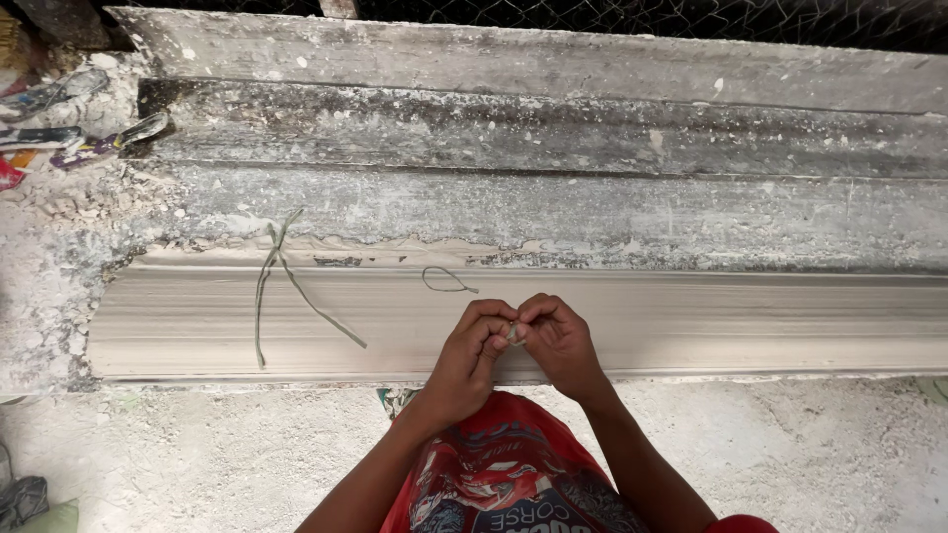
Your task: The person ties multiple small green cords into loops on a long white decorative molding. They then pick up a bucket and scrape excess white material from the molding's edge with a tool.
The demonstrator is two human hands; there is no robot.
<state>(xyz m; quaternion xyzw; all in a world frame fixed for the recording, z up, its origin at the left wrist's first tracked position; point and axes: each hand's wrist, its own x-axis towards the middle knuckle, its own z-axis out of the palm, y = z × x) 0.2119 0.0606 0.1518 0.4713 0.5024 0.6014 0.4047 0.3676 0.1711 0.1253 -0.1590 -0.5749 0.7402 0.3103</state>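
My left hand (466,357) and my right hand (561,341) meet fingertip to fingertip over a long pale plaster moulding (197,316). Between the fingertips both hands pinch a small greyish piece, maybe a bit of fibre or string (513,333); most of it is hidden by the fingers. A small loop of thin string (446,282) lies on the moulding just beyond my hands. To the left a longer knotted strand of fibre (281,286) is draped across the moulding's wet surface.
Behind the moulding runs a stepped, plaster-crusted mould bed (553,138), with wire mesh (691,20) at the top. Plaster-caked tools (89,143) lie at the far left. The floor (217,454) in front is rough and white with plaster. My red shirt (494,474) shows below.
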